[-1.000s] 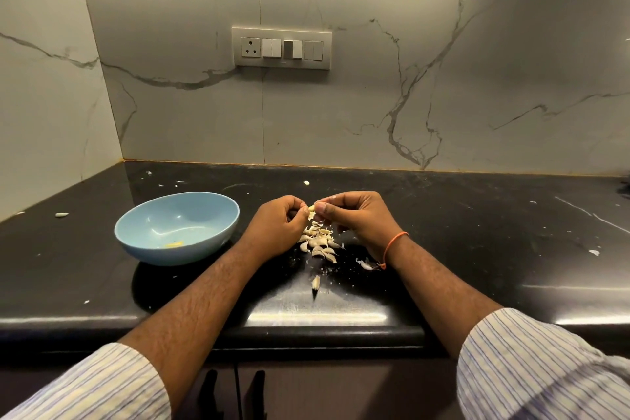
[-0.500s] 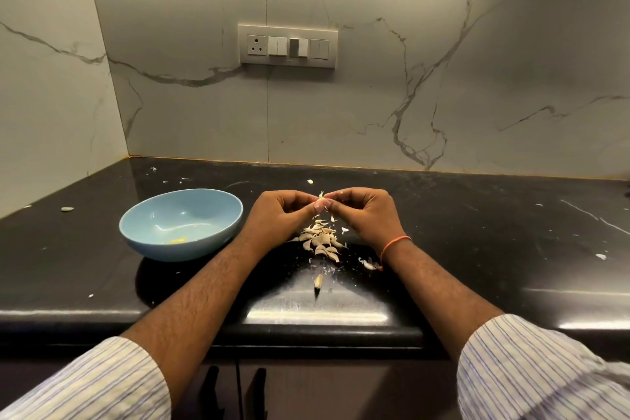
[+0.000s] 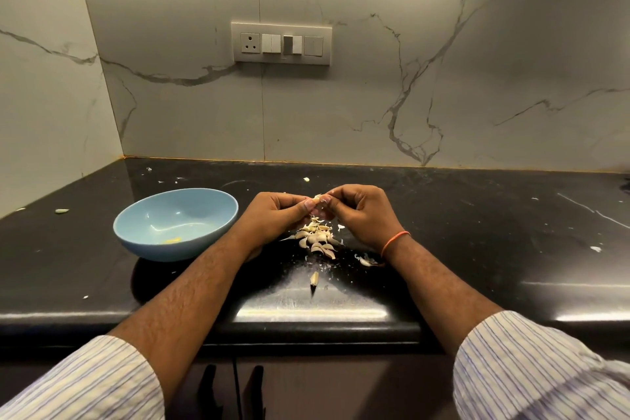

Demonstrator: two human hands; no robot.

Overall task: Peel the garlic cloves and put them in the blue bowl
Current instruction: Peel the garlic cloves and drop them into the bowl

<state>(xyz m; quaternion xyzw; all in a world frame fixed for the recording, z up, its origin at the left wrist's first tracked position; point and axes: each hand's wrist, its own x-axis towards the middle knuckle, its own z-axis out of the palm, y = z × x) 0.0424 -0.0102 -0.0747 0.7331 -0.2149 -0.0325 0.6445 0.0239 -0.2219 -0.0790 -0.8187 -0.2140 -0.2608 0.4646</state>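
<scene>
While my left hand and right hand meet above the counter, their fingertips pinch one small garlic clove between them, a pale sliver with papery skin sticking up. Both hands are curled round it. Just below them lies a heap of cloves, beige and curved, with white skin flakes scattered near it. One lone clove lies nearer me. Left of my hands sits the blue bowl, a yellowish bit inside.

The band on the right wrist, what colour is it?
Orange. The band shows best in the head view, the only one.
</scene>
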